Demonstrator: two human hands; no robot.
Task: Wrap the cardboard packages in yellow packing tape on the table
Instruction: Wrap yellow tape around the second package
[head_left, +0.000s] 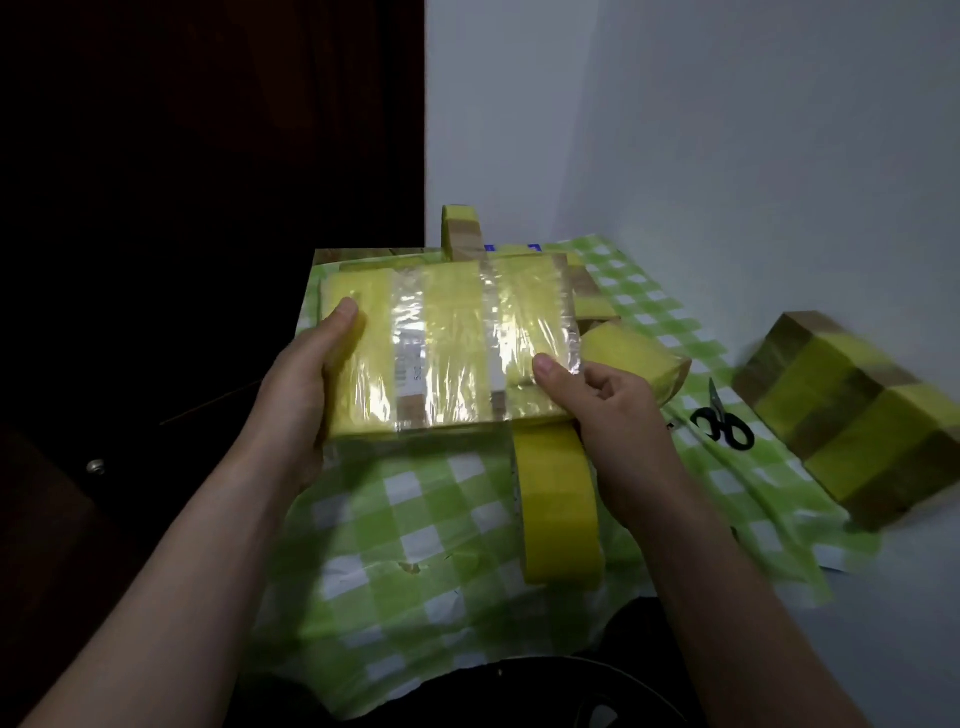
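Two bare forearms enter from the lower left and lower right of the frame. No sleeve, watch or ring is visible on either. The left hand (306, 384) and right hand (610, 415) show short, unpainted thumbnails near frame centre.

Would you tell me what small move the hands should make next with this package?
Probably press the fresh tape strip flat: the right hand thumb sits on the held package's near corner, the tape roll hangs below, and the left hand steadies it.

Head camera looks down, close over the table (415, 545).
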